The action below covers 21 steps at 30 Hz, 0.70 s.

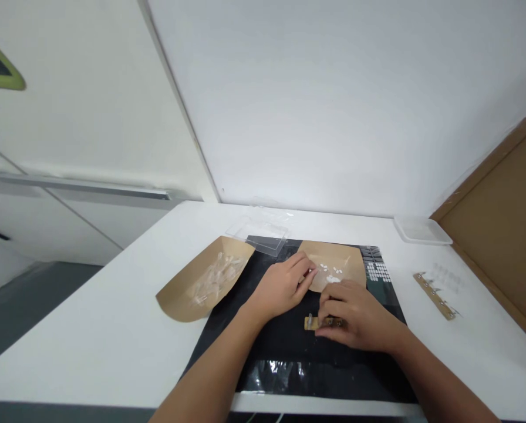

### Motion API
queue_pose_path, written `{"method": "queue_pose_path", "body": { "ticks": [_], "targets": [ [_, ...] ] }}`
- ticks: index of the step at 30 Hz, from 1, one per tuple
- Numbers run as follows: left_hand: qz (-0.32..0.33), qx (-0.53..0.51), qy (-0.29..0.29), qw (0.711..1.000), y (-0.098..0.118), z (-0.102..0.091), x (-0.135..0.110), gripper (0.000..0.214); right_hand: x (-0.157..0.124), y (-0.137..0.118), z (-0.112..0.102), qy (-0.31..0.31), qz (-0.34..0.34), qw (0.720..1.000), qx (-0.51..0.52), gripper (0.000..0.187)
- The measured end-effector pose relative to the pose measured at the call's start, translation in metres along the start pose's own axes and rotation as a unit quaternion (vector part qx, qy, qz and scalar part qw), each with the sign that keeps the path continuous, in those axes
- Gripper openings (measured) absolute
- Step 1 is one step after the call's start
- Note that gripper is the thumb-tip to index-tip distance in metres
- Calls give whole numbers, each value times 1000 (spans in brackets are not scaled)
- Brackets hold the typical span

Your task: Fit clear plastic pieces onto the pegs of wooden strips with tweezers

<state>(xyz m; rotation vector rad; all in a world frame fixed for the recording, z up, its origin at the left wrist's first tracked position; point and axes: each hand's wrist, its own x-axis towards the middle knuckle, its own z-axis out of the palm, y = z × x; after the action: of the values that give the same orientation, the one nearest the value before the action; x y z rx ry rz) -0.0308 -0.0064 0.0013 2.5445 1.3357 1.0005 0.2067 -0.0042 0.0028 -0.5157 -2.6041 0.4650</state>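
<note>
A short tan strip (310, 324) with small upright metal and clear pieces lies on the black mat (276, 346). My right hand (351, 314) is closed around its right part, with thumb and fingers hiding much of it. At the near left edge of a brown paper tray (353, 267) is my left hand (285, 281), its thumb and fingertips pinched together. Whatever is between those fingertips is too small to make out. Small white discs (332, 278) lie loose in that tray, just beyond both hands.
A second brown tray (179, 294) on the left holds clear plastic pieces (219, 276). Behind it lies a clear plastic lid (263, 232). Another tan strip with metal pieces (434, 295) rests at right, near a shallow clear container (422, 230) and a cardboard box (505, 235).
</note>
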Motion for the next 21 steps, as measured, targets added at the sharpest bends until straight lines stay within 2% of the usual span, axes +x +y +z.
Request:
{"method": "queue_pose_path", "body": {
  "ticks": [4, 7, 9, 12, 13, 16, 18, 21],
  "targets": [
    [-4, 34, 32, 999, -3, 2, 2, 22, 1, 10, -4, 60, -9, 998, -8, 22],
    [-40, 60, 64, 995, -3, -11, -2, 28, 1, 18, -8, 102, -17, 995, -15, 18],
    [-115, 98, 72, 986, -5, -30, -13, 38, 0, 21, -10, 124, -23, 992, -19, 16],
    [-279, 164, 80, 943, -20, -66, -42, 35, -2, 24, -11, 145, -24, 989, -28, 17],
    [-329, 183, 76, 923, -28, -78, -53, 36, -3, 24, -11, 149, -20, 988, -30, 20],
    [-446, 220, -33, 867, -57, -102, -83, 42, -4, 24, -11, 139, -8, 990, -33, 31],
    [-466, 217, -60, 856, -73, -107, -95, 41, -4, 23, -11, 131, -5, 991, -38, 33],
    [-466, 200, -74, 859, -86, -102, -99, 42, -3, 23, -11, 127, -4, 991, -50, 28]
  ]
}}
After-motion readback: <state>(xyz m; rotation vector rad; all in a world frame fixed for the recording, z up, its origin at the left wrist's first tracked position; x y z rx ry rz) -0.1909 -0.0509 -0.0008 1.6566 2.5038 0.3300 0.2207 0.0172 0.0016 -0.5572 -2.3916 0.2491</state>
